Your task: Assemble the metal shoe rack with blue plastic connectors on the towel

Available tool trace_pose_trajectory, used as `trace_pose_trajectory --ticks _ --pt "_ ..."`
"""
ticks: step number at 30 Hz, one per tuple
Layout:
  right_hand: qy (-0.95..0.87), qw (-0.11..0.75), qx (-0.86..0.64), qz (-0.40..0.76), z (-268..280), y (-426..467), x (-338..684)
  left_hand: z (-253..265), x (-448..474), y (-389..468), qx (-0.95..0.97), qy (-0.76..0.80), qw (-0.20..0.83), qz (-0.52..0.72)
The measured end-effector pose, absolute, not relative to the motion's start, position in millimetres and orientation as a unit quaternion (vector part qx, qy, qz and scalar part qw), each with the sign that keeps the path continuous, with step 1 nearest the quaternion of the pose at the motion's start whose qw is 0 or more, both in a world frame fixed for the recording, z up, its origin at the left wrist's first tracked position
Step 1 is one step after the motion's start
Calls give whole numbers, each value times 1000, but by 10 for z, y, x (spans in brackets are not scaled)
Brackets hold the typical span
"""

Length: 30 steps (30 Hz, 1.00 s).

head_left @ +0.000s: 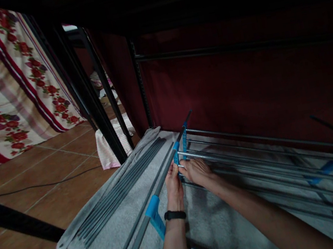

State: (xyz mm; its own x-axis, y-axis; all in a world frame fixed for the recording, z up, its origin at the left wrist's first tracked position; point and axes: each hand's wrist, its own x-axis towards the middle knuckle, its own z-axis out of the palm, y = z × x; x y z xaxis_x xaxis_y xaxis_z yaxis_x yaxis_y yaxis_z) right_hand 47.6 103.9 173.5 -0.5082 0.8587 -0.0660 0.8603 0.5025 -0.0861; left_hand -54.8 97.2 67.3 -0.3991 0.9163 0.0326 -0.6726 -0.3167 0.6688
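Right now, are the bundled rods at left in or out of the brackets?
Out: the bundled rods lie on the gray cloth, apart from the blue brackets.

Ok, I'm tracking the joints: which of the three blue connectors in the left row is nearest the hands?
The middle connector, by the left hand and right hand; the near connector sits toward the camera, the far connector just beyond.

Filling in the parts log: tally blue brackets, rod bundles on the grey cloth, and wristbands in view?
Blue brackets: 5
Rod bundles: 1
Wristbands: 1
Total: 7
Single rods in the bundle are too tightly packed to count.
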Motion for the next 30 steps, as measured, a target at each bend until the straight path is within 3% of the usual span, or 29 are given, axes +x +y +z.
trace_pose_trajectory --ticks 16,30 --pt "888 -41 397 -228 1654 1340 600 633 -568 988 180 305 513 782" --pt "890 -76 351 -281 1512 1497 616 714 -560 919 237 316 514 761"
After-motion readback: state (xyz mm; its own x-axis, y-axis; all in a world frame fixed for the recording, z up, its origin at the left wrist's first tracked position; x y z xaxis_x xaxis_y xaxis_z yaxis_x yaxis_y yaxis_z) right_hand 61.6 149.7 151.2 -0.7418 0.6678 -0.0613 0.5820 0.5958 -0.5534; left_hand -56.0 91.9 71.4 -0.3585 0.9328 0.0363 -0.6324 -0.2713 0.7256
